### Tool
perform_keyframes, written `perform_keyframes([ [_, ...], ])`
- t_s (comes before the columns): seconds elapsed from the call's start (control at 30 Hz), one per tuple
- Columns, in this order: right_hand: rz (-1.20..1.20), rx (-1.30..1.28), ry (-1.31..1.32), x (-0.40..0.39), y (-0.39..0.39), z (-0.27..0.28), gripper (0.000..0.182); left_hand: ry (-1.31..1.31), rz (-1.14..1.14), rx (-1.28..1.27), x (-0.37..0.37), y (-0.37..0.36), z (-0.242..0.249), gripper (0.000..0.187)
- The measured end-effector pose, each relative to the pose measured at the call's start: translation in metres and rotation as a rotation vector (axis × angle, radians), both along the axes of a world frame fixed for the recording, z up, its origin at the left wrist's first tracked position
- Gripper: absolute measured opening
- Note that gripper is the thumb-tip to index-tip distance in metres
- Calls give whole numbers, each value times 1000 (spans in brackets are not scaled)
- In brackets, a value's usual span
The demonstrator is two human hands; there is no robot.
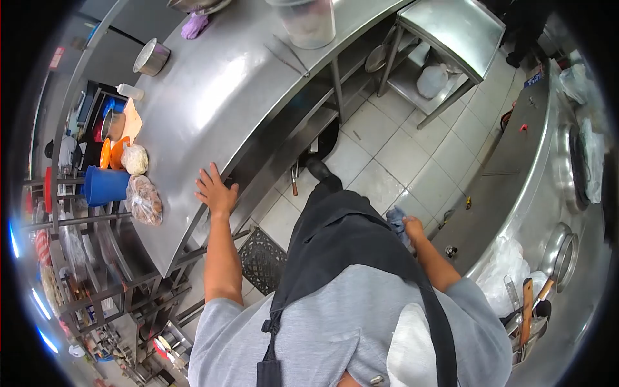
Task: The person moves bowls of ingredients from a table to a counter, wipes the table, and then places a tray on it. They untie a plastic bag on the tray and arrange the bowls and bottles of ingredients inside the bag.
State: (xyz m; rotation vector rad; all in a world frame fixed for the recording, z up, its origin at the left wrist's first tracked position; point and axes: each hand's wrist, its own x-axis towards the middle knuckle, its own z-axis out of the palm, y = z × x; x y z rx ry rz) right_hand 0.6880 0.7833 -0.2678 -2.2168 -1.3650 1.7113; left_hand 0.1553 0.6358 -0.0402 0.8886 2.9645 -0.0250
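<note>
My left hand [217, 192] rests palm down near the front edge of the stainless steel table [187, 122], its fingers spread and holding nothing. Down by my right side, my right hand [414, 228] is closed around a bluish-grey cloth [397, 222], which hangs beside my black apron [354, 235]. To the left of my left hand, a clear plastic bag of brownish food [144, 200] lies on the table with a smaller bag of pale food [135, 158] behind it. Metal tongs [287, 57] lie farther along the tabletop.
A blue bucket [106, 185], a metal pot [152, 57] and a clear container [309, 26] are about the table. Ahead stands a small steel table [451, 39] over the tiled floor [387, 142]. A steel counter [535, 219] with utensils [527, 309] runs along my right.
</note>
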Motion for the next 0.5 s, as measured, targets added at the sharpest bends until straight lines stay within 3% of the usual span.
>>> perform_keyframes([
  [0.1,-24,18,72,-5,7,43,43,-9,17,-4,-1,-1,-2,97],
  [0.4,-135,64,247,-8,63,24,50,-29,42,18,-2,-2,2,99],
  [0.5,-163,86,332,-26,84,42,49,-140,77,49,-3,-2,8,96],
])
